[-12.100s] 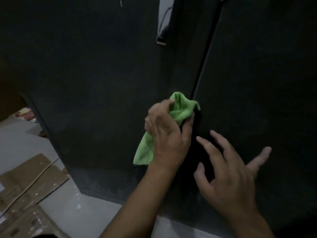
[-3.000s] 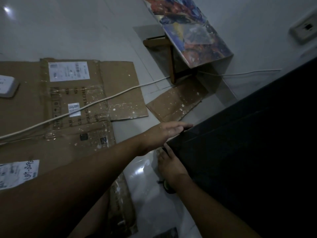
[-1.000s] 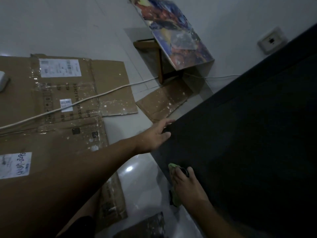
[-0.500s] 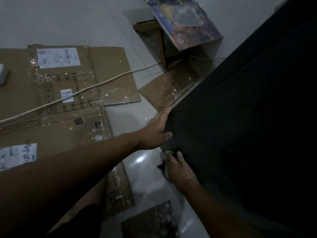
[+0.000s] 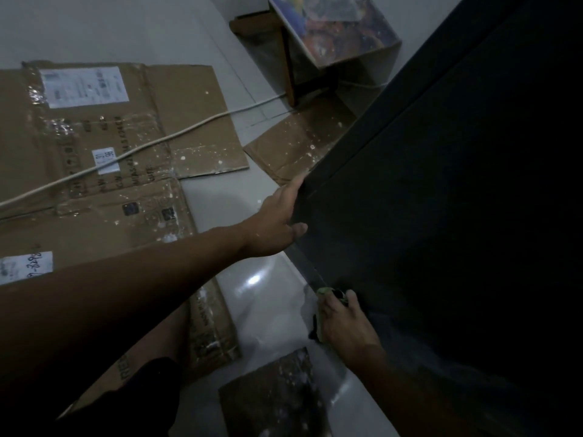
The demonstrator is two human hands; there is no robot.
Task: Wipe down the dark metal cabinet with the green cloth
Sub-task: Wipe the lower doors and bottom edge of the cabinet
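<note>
Cloth [image 5: 324, 291] barely shows under right hand [image 5: 344, 323], fingers pinching it at cabinet [image 5: 426, 216] btm edge; left hand [image 5: 274, 222] fingers behind corner, can't tell.

Cabinet [image 5: 441, 216]: uniform charcoal-black, unpatterned. Cloth [image 5: 323, 291]: light green, with only a small patch visible. Cardboard [image 5: 189, 99]: mid-brown, speckled with white flecks, dark print in places. Labels [image 5: 83, 86]: white with grey print. Cable [image 5: 189, 129]: off-white. Floor [image 5: 126, 23]: pale grey, glossy. Panel [image 5: 334, 29]: mottled blue, orange and red, pale blotches.
</note>
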